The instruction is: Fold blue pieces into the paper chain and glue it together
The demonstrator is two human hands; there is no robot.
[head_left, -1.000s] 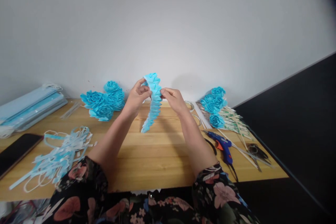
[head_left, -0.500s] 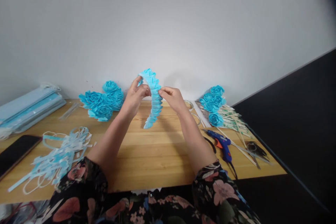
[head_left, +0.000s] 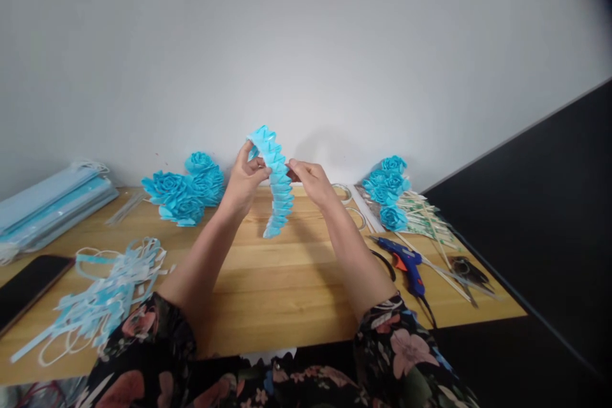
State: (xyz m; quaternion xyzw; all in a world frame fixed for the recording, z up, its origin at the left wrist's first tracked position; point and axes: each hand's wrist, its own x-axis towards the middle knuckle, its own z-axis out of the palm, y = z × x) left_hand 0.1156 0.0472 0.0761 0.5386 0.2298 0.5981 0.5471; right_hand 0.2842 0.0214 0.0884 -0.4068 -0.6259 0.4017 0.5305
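A pleated light-blue strip [head_left: 281, 194] with zigzag folded edges arches in the air above the table, its lower end hanging free. My left hand [head_left: 243, 180] grips the upper part of it from the left, thumb on the near side and fingers partly behind the curl. From the other side, my right hand [head_left: 312, 180] is closed with its fingertips pinched at the strip's right edge. Some of those fingertips are hidden behind the folds.
Blue flowers [head_left: 184, 191] lie at the back left, more blue flowers [head_left: 389, 185] at the back right. Cut strips and loops [head_left: 112, 287] and a phone [head_left: 31, 287] are on the left, near stacked face masks [head_left: 52, 201]. A blue glue gun [head_left: 404, 261] lies right, beside sticks [head_left: 433, 223].
The pleated strip has shifted slightly left and turned a little, showing its zigzag folds more. My right fingertips have moved slightly further behind its edge. The view has tilted slightly.
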